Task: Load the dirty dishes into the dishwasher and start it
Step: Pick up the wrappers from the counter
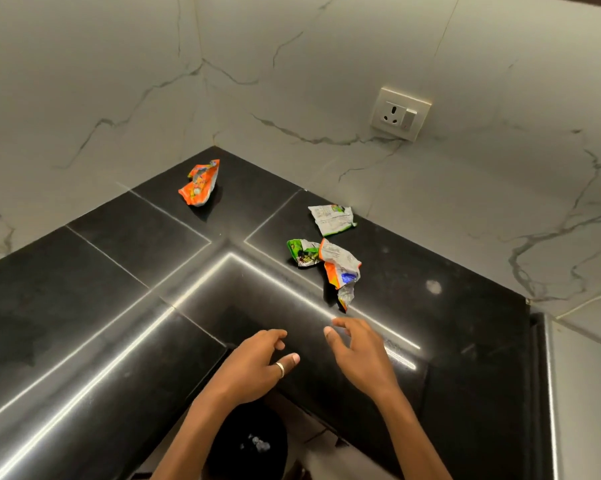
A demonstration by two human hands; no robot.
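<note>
No dishes or dishwasher show in the head view. Both of my hands hover over the black corner countertop [101, 299] and hold nothing. My left hand [257, 365] has loosely curled fingers and a ring on the thumb. My right hand [357, 351] has its fingers spread and relaxed, just short of an orange-and-silver crumpled wrapper [340, 271]. A green crumpled wrapper [302, 252] lies touching that one. A white-and-green wrapper [332, 219] sits farther back near the wall. An orange wrapper [200, 183] lies in the far corner.
Marble-look walls meet behind the counter, with a wall socket [401, 114] on the right wall. A black bin [247, 441] with some scraps inside stands on the floor below my arms. A steel surface [583, 393] adjoins the counter's right end.
</note>
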